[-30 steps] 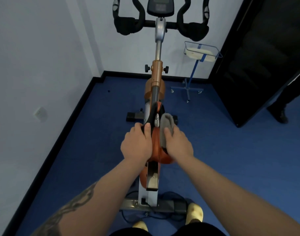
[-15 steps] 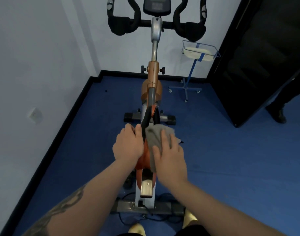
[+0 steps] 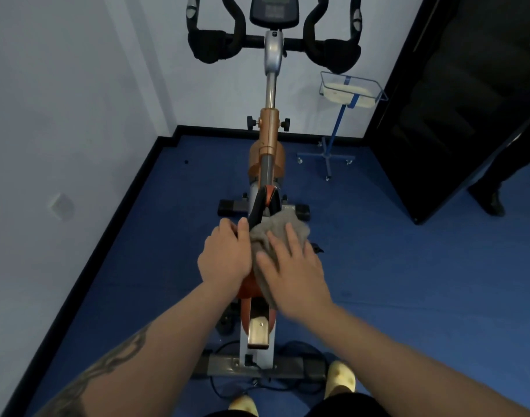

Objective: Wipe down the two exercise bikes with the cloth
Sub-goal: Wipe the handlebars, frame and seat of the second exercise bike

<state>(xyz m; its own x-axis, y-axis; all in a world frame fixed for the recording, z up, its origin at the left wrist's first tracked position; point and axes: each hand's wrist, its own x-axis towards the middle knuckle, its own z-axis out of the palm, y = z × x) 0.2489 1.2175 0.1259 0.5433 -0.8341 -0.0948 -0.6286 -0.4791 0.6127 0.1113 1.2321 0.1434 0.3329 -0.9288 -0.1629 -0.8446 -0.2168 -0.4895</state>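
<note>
Since the earlier frame the right hand [image 3: 293,266] had slid the cloth [image 3: 275,233] back along the bike [image 3: 268,164], its fingers now spread flat on top. The bike stood on a blue floor [image 3: 408,281] in a white-walled corner, orange frame and black handlebars [image 3: 215,46] ahead. The left hand [image 3: 226,257] curled over the frame's left side, touching the grey, soft, rumpled cloth draped across the frame.
</note>
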